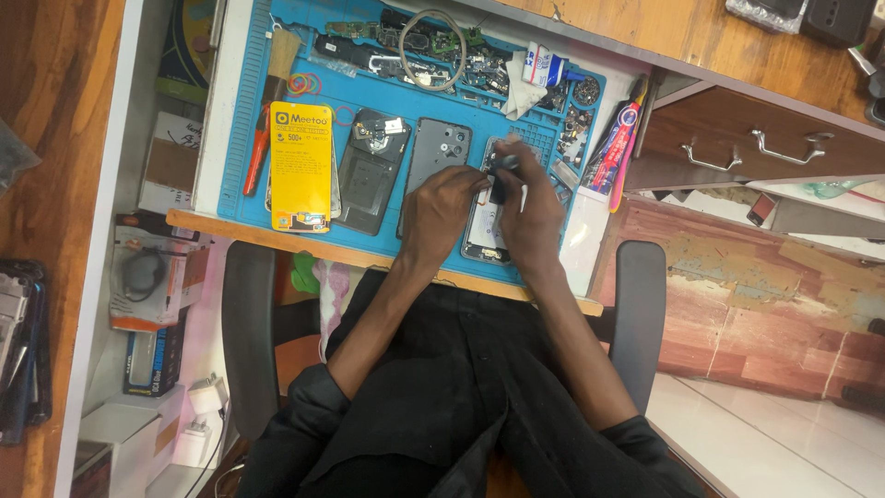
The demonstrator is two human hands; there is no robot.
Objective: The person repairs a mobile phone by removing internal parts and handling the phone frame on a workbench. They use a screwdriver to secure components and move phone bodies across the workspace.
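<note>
Working over an opened smartphone with its back removed [483, 242], both hands meet at its upper half on the blue silicone repair mat [387, 244] that covers the wooden counter [277, 236]. The left hand [445, 205] lies curled on the phone's left edge, fingers bent inward as if steadying the body. The right hand [530, 214] is closed around a small dark tool or part [499, 175] held near the phone's top; what exactly it pinches is too small to tell.

Judging by the layout, the stripping-down looks well advanced. A grey back cover with camera holes [435, 161] lies just beside the open phone on its left, and a black phone frame with a coil [371, 171] lies further left, next to a yellow rectangular packet [300, 166]. Along the far edge of the mat sit loose circuit boards and small parts [433, 44], a grey cable loop [434, 48], a wooden-handled brush [277, 74] and a red-handled tool [257, 152]. A pink-and-blue tube [616, 148] rests off the mat's right side.

The phone remains open, its cover apart from it, so closing it up appears not yet done. How much of the inner work is finished cannot be told from here.
</note>
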